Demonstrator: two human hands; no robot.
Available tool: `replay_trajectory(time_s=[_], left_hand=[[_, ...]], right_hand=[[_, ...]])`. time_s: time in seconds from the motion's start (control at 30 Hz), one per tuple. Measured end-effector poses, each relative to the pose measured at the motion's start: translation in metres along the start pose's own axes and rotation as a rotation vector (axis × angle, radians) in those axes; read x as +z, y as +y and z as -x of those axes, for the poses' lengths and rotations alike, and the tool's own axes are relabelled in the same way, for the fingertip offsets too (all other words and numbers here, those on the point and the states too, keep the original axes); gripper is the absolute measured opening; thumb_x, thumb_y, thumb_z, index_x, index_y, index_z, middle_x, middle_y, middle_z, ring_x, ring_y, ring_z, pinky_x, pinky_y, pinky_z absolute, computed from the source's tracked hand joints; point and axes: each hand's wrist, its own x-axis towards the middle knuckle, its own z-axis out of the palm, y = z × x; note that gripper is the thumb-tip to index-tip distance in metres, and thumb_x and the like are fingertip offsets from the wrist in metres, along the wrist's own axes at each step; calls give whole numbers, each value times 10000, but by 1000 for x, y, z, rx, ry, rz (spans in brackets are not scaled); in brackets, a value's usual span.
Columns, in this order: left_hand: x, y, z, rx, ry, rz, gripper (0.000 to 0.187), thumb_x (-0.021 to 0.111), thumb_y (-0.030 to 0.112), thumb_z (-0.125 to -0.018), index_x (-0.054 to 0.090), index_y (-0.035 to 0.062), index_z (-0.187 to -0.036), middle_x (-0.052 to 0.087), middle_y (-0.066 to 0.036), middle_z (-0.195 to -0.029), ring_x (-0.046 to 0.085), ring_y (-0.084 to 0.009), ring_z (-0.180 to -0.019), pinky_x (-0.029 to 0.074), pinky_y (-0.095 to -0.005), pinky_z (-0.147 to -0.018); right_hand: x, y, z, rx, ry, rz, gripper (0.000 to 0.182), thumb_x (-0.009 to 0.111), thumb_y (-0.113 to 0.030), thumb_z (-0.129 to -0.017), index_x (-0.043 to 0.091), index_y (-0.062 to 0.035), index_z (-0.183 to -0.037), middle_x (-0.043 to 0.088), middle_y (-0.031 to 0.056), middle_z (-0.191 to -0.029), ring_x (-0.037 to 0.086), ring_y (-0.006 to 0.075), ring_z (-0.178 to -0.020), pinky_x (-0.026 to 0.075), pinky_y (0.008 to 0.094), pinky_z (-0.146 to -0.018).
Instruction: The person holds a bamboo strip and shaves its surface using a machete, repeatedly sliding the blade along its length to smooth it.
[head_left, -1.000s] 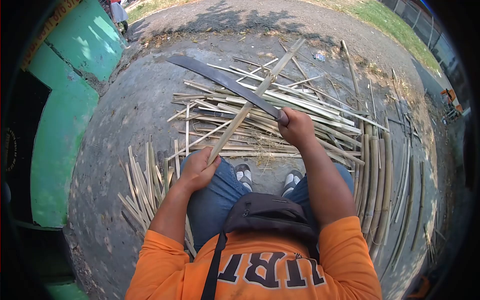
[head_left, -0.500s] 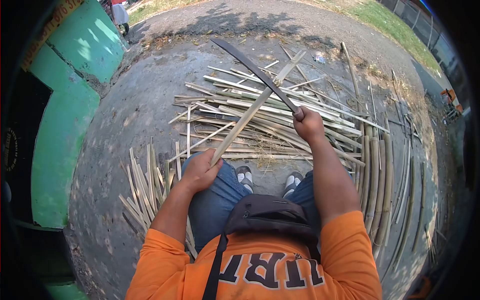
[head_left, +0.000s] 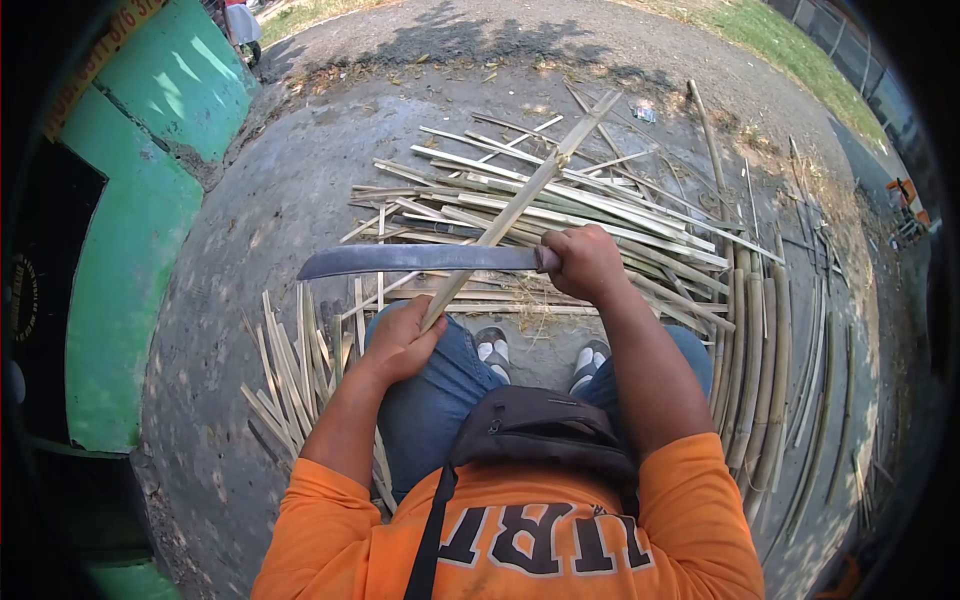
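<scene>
Hard daylight falls from above, bright on the concrete ground (head_left: 270, 200) beyond the left hand (head_left: 400, 340) and on the bamboo strips (head_left: 600, 215) past the right hand (head_left: 583, 262). Tree shadow dapples the far ground. Shadows under the strips are short and crisp. Focus is sharp centrally (the fisheye bends everything outward), and a black vignette swallows the corners.
</scene>
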Motion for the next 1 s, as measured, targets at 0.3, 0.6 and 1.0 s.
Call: replay_trajectory(time_s=[0.3,0.6,1.0], left_hand=[[1,-2,-3,-28,2,119,228,665,220,-957,660,35,-1089,700,-189,-897,683,-377,-851,515,-435,-772],[0,-1,1,11,18,43,237,669,232,-957,667,37,-1091,712,-205,-935,685,-405,-892,516,-465,-784],[0,5,-1,89,-15,-11,227,661,235,-955,648,31,-1055,709,-219,-895,677,-439,-874,514,-499,-765]], right_hand=[[-25,26,7,609,164,-73,153,669,-273,-922,732,-138,-952,715,190,-832,680,430,-813,530,528,-722],[-11,-17,-4,-11,-17,26,132,727,-146,-720,634,-120,-809,663,98,-718,661,365,-698,507,475,-646],[-34,42,13,688,192,-33,159,678,-255,-898,754,-151,-991,718,195,-830,695,420,-819,542,503,-727]])
